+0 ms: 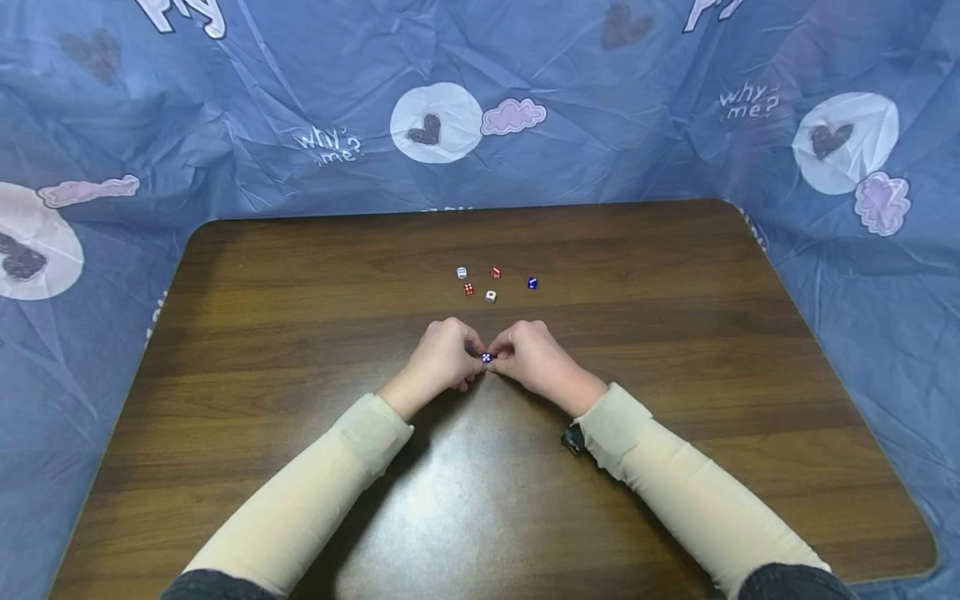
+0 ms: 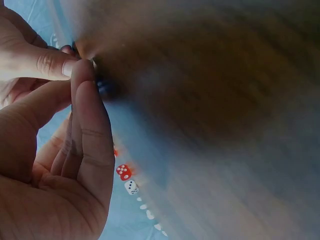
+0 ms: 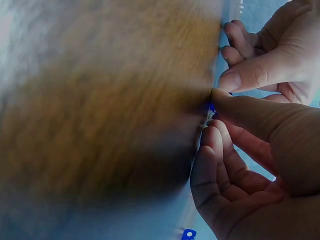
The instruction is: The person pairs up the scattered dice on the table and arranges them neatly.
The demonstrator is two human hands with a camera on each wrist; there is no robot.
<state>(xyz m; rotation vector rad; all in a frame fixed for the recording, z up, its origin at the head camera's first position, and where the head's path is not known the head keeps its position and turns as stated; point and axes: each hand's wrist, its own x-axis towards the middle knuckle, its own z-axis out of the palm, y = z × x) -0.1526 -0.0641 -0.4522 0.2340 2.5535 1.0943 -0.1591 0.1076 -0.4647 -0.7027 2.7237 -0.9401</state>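
A small blue die with white pips sits between the fingertips of both hands, near the middle of the table. My left hand pinches it from the left with thumb and forefinger. From the right, the thumb and forefinger of my right hand pinch the same die. In the right wrist view, only a sliver of blue die shows behind the right thumb. Fingers mostly cover it in the left wrist view. Whether anything lies under the die is hidden.
Just beyond the hands lie two white dice, two red dice and another blue die. The brown wooden table has rounded corners. A blue printed cloth hangs behind it and at its sides.
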